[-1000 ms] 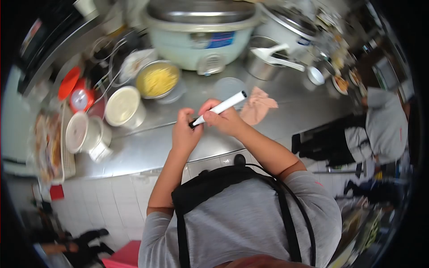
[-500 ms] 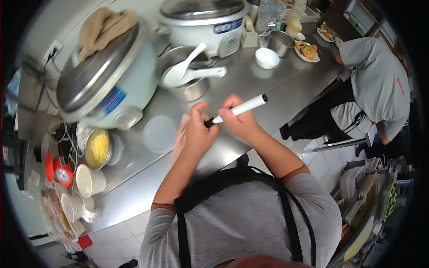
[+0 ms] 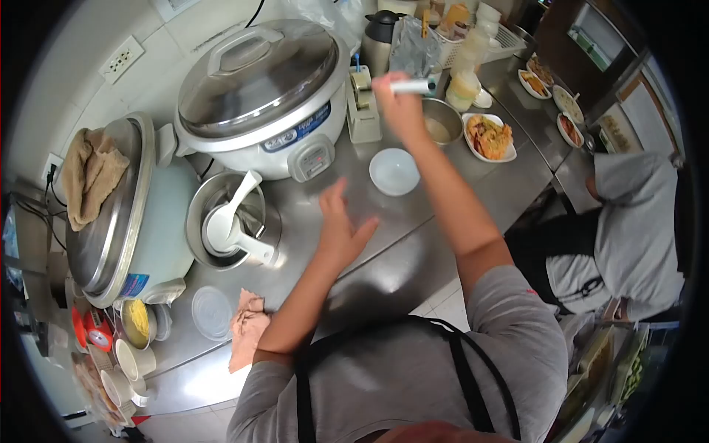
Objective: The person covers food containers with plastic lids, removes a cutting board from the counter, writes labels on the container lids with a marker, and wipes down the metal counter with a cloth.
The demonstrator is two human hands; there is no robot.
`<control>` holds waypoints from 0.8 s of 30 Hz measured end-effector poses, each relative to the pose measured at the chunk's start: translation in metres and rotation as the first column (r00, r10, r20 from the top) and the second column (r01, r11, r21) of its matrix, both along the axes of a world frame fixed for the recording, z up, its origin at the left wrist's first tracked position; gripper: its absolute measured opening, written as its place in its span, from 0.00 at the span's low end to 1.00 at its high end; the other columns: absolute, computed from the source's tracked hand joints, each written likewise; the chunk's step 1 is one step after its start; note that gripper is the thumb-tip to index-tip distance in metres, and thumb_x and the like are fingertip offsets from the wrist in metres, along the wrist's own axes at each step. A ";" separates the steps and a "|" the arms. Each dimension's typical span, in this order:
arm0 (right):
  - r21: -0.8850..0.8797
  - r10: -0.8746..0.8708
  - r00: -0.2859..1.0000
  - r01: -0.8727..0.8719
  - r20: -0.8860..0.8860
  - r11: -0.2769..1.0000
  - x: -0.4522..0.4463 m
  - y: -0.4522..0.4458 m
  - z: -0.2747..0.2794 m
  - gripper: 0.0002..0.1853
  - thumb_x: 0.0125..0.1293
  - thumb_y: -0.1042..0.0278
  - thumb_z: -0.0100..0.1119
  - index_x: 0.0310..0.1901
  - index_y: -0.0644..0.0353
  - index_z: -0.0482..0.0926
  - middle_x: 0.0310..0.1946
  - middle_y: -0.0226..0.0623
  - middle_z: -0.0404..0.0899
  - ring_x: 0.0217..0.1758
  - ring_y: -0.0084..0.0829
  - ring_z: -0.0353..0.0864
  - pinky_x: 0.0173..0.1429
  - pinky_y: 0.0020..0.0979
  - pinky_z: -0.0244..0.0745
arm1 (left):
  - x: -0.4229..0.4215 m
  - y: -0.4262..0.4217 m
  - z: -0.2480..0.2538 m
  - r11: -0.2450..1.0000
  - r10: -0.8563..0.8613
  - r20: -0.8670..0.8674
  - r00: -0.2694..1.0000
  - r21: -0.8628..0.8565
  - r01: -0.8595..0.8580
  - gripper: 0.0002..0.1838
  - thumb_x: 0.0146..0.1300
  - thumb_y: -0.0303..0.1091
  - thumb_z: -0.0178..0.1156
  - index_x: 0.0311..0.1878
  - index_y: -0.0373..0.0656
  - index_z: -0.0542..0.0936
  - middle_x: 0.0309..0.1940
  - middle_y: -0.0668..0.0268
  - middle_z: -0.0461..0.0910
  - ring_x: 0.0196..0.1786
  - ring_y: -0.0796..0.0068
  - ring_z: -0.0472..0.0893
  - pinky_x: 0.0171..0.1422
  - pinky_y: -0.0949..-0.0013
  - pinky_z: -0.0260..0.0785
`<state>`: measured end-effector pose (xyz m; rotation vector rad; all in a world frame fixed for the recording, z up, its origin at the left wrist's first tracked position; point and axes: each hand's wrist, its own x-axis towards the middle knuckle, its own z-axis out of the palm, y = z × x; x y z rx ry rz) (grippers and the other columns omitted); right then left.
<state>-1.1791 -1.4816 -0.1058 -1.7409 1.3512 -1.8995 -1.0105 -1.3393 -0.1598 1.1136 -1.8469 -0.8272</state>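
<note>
My right hand (image 3: 401,111) is stretched out toward the back of the counter, its fingers closed round a white marker (image 3: 408,86) with a dark end pointing right. Just left of that hand stands a pale green object (image 3: 364,118) that looks like a tape dispenser. My left hand (image 3: 342,230) hovers over the steel counter with fingers apart, holding nothing. Between the two arms sits a small white bowl (image 3: 394,172). Left of my left hand, a metal pot (image 3: 193,225) holds white ladles (image 3: 226,227).
A big rice cooker (image 3: 258,96) stands at the back, with a second cooker (image 3: 166,229) on the left under a brown cloth (image 3: 92,177). A plate of food (image 3: 489,138) lies right of a steel pot (image 3: 442,122). A pink cloth (image 3: 249,328) rests up front. A co-worker (image 3: 635,229) stands at right.
My hands have come apart. The right one has carried the marker to the back of the counter; the left has opened. My view has shifted toward the back right.
</note>
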 end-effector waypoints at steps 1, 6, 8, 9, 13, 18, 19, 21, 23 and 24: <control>0.037 -0.029 0.999 0.028 0.021 0.999 -0.015 -0.044 -0.007 0.08 0.53 0.66 0.54 0.28 0.62 0.69 0.19 0.31 0.70 0.22 0.21 0.67 0.27 0.24 0.63 | 0.001 0.000 -0.006 0.998 -0.038 0.032 0.999 0.050 0.037 0.41 0.43 0.26 0.62 0.58 0.42 0.49 0.49 0.58 0.56 0.42 0.71 0.67 0.40 0.73 0.64; 0.368 -0.142 0.958 0.230 -0.250 0.901 -0.035 -0.152 -0.024 0.20 0.46 0.53 0.58 0.33 0.62 0.73 0.27 0.43 0.75 0.32 0.37 0.75 0.36 0.33 0.67 | 0.004 0.010 -0.052 0.902 -0.047 -0.151 0.987 0.417 0.107 0.30 0.47 0.28 0.59 0.54 0.39 0.58 0.47 0.58 0.59 0.41 0.70 0.68 0.41 0.73 0.65; 0.560 -0.032 0.955 0.199 -0.294 0.804 -0.032 -0.170 -0.031 0.23 0.44 0.52 0.59 0.37 0.62 0.73 0.33 0.46 0.75 0.40 0.41 0.74 0.43 0.35 0.66 | 0.006 0.007 -0.063 0.887 -0.039 -0.197 0.980 0.445 0.124 0.27 0.49 0.25 0.57 0.53 0.41 0.59 0.45 0.64 0.60 0.39 0.77 0.68 0.39 0.76 0.64; 0.552 -0.003 0.944 0.196 -0.331 0.811 -0.032 -0.176 -0.035 0.25 0.44 0.50 0.59 0.37 0.63 0.73 0.33 0.47 0.75 0.40 0.41 0.74 0.43 0.35 0.66 | 0.007 0.004 -0.065 0.892 -0.041 -0.182 0.982 0.436 0.118 0.25 0.50 0.25 0.56 0.52 0.40 0.60 0.43 0.65 0.61 0.38 0.77 0.68 0.39 0.76 0.64; 0.667 0.189 0.858 0.214 -0.478 0.713 -0.036 -0.169 -0.043 0.29 0.43 0.46 0.59 0.36 0.68 0.73 0.36 0.49 0.74 0.44 0.42 0.72 0.46 0.34 0.66 | 0.007 -0.013 -0.058 0.866 0.023 -0.199 0.980 0.493 0.079 0.18 0.52 0.27 0.55 0.46 0.38 0.65 0.38 0.65 0.66 0.36 0.78 0.69 0.39 0.77 0.64; 0.694 0.199 0.811 0.312 -0.550 0.649 -0.040 -0.118 -0.094 0.26 0.49 0.44 0.50 0.27 0.66 0.77 0.29 0.50 0.75 0.35 0.42 0.75 0.42 0.36 0.67 | -0.004 -0.037 -0.066 0.844 0.105 -0.383 0.918 0.522 0.121 0.12 0.54 0.28 0.53 0.42 0.39 0.68 0.31 0.69 0.69 0.33 0.83 0.69 0.37 0.80 0.63; 0.744 0.198 0.873 0.239 -0.446 0.624 -0.036 -0.114 -0.109 0.26 0.49 0.44 0.49 0.27 0.67 0.76 0.29 0.50 0.75 0.35 0.42 0.75 0.42 0.36 0.67 | -0.007 -0.042 -0.075 0.839 0.095 -0.404 0.910 0.524 0.145 0.12 0.55 0.29 0.52 0.42 0.40 0.68 0.31 0.70 0.69 0.33 0.83 0.69 0.37 0.80 0.63; 0.768 0.144 0.944 0.145 -0.295 0.624 -0.027 -0.097 -0.107 0.26 0.50 0.45 0.48 0.26 0.66 0.76 0.27 0.49 0.75 0.33 0.41 0.75 0.41 0.36 0.67 | -0.013 -0.051 -0.070 0.809 0.114 -0.402 0.909 0.569 0.150 0.11 0.56 0.32 0.50 0.42 0.41 0.68 0.30 0.71 0.69 0.34 0.83 0.69 0.36 0.79 0.62; 0.730 0.056 0.976 0.119 -0.212 0.673 -0.017 -0.076 -0.089 0.23 0.50 0.47 0.49 0.25 0.65 0.77 0.24 0.48 0.76 0.29 0.40 0.75 0.38 0.36 0.67 | -0.021 -0.062 -0.050 0.755 0.170 -0.354 0.920 0.647 0.109 0.12 0.58 0.37 0.48 0.42 0.42 0.69 0.30 0.71 0.70 0.33 0.83 0.70 0.34 0.79 0.62; 0.636 0.041 0.996 0.020 -0.081 0.771 -0.010 -0.059 -0.089 0.22 0.51 0.50 0.48 0.22 0.65 0.76 0.22 0.46 0.75 0.27 0.40 0.75 0.34 0.35 0.66 | -0.025 -0.070 -0.046 0.737 0.213 -0.388 0.897 0.666 0.113 0.13 0.58 0.39 0.48 0.41 0.42 0.69 0.29 0.71 0.70 0.33 0.82 0.70 0.34 0.79 0.61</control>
